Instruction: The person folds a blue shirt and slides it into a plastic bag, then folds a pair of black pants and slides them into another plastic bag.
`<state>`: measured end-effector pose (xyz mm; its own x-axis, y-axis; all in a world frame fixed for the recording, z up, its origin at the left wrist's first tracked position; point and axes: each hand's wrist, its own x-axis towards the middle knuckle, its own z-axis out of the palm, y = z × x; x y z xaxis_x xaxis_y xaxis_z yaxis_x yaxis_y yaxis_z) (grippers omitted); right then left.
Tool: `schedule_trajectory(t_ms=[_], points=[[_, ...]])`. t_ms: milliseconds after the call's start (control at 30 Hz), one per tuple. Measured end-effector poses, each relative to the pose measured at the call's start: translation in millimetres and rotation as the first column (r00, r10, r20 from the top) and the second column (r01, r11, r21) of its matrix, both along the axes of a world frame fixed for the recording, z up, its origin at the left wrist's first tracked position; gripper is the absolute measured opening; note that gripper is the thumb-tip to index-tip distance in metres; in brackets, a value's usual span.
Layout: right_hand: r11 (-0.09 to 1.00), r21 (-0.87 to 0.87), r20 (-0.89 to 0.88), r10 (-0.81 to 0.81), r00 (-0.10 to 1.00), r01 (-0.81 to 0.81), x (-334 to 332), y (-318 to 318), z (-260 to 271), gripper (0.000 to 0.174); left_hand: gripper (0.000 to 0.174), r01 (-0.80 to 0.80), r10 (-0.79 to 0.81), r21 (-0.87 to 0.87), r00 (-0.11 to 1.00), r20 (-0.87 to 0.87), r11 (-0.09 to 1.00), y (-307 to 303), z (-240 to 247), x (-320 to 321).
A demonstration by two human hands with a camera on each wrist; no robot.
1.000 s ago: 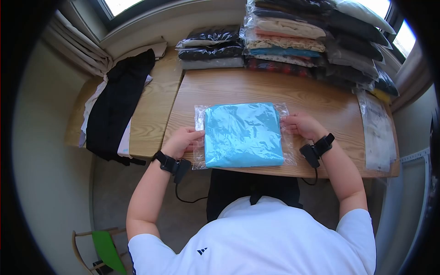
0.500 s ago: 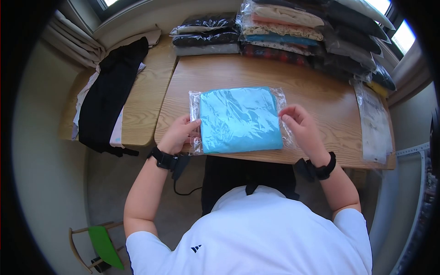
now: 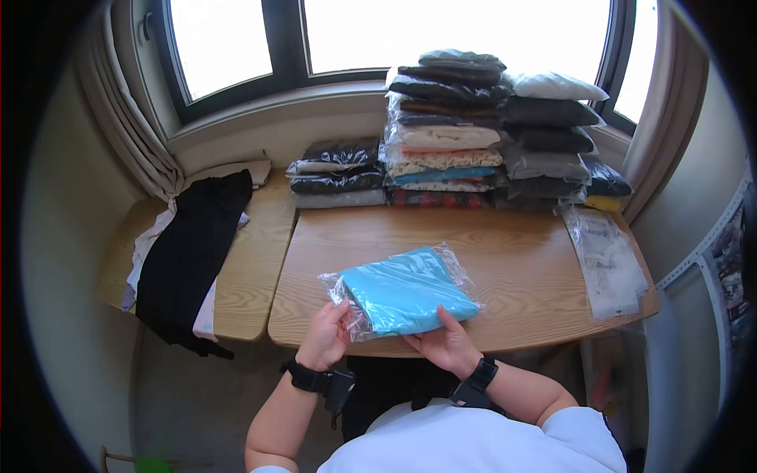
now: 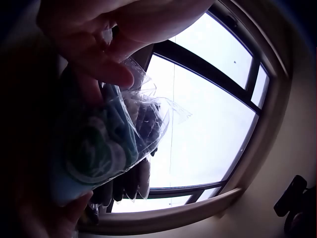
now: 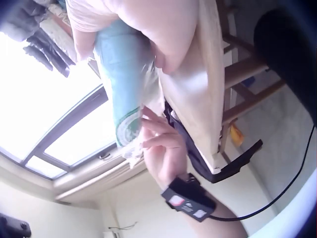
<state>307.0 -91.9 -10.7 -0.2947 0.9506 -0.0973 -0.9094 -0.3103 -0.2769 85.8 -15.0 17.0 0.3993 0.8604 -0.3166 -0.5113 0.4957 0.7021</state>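
A folded light-blue garment [image 3: 402,292] in a clear plastic bag [image 3: 457,264] is held tilted over the table's near edge. At the bag's loose left end, my left hand [image 3: 326,335] pinches the plastic between thumb and fingers. My right hand [image 3: 448,344] grips the near right part of the package, thumb on top and fingers underneath. A round green-and-white print [image 4: 94,153] shows on the garment in the left wrist view. The right wrist view has the blue package [image 5: 119,64] between that hand's thumb and fingers.
Bagged folded clothes [image 3: 445,162] stand in tall stacks along the back of the wooden table [image 3: 520,260], with a lower stack [image 3: 339,175] beside them. Flat clear bags [image 3: 603,264] lie at the right. Black trousers [image 3: 193,252] are spread over a side table.
My right hand has moved from the bag's right side to its near edge and taken hold there. The package has turned and tilted, its near edge raised. The head view has tipped up toward the window.
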Motion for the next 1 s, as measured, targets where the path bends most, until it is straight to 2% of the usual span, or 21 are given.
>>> schedule_trajectory(t_ms=[67,167,200,267,367,433,500,567,600,667,700,733,767,833,933,967,1000], points=[[0.982,-0.148,0.033,-0.115,0.993,0.118,-3,6,12,0.062,0.009,-0.005,0.004,0.01,1.0,0.02,1.0,-4,-6,-2],[0.984,-0.141,0.056,-0.107,0.993,0.113,0,13,24,0.06,0.009,-0.04,0.04,0.034,0.999,0.002,0.999,-13,2,-4],[0.985,-0.133,0.077,-0.103,0.992,0.112,1,15,30,0.052,0.011,-0.062,0.061,0.04,0.998,0.016,0.997,-18,9,-5],[0.989,-0.108,0.127,-0.086,0.988,0.1,6,18,47,0.05,0.013,-0.079,0.078,0.043,0.996,0.033,0.996,-21,10,-6],[0.993,-0.066,0.195,-0.08,0.978,0.095,13,25,92,0.044,0.035,-0.103,0.105,0.075,0.994,-0.021,0.992,-18,1,-22],[0.997,0.04,0.294,-0.074,0.953,0.066,20,31,126,0.047,0.041,-0.109,0.113,0.072,0.992,-0.053,0.991,-15,-14,-31],[0.992,0.113,0.373,-0.094,0.923,0.055,32,44,158,0.045,0.04,-0.145,0.199,0.178,0.92,-0.337,0.973,-14,-18,-32],[0.965,0.249,0.387,-0.173,0.906,0.078,41,61,204,0.038,0.037,-0.157,0.229,0.208,0.891,-0.392,0.965,-15,-28,-29],[0.942,0.321,0.417,-0.235,0.878,0.099,48,71,225,0.037,0.036,-0.14,0.262,0.283,0.851,-0.455,0.949,-17,-32,-29],[0.842,0.522,0.364,-0.362,0.858,0.134,61,102,268,0.029,0.032,-0.113,0.302,0.359,0.794,-0.528,0.926,-20,-30,-27],[0.773,0.63,0.319,-0.347,0.882,0.076,76,126,285,0.023,0.032,-0.116,0.303,0.359,0.795,-0.525,0.926,-23,-31,-25],[0.716,0.678,0.268,-0.449,0.852,0.164,83,147,305,0.02,0.03,-0.118,0.335,0.397,0.771,-0.541,0.91,-25,-36,-25],[0.636,0.763,0.215,-0.424,0.88,0.12,98,173,322,0.019,0.029,-0.119,0.372,0.438,0.745,-0.554,0.891,-27,-39,-24],[0.534,0.801,0.115,-0.579,0.807,0.269,110,212,355,0.021,0.025,-0.147,0.405,0.456,0.738,-0.54,0.877,-29,-44,-21],[0.507,0.743,0.023,-0.671,0.741,0.436,138,280,377,0.024,0.023,-0.179,0.458,0.484,0.694,-0.555,0.857,-30,-47,-17],[0.516,0.716,0.016,-0.685,0.728,0.47,148,303,376,0.026,0.023,-0.208,0.486,0.493,0.684,-0.545,0.845,-29,-45,-14],[0.577,0.675,0.047,-0.656,0.754,0.46,162,326,370,0.029,0.022,-0.192,0.495,0.513,0.668,-0.556,0.837,-31,-42,-12]])
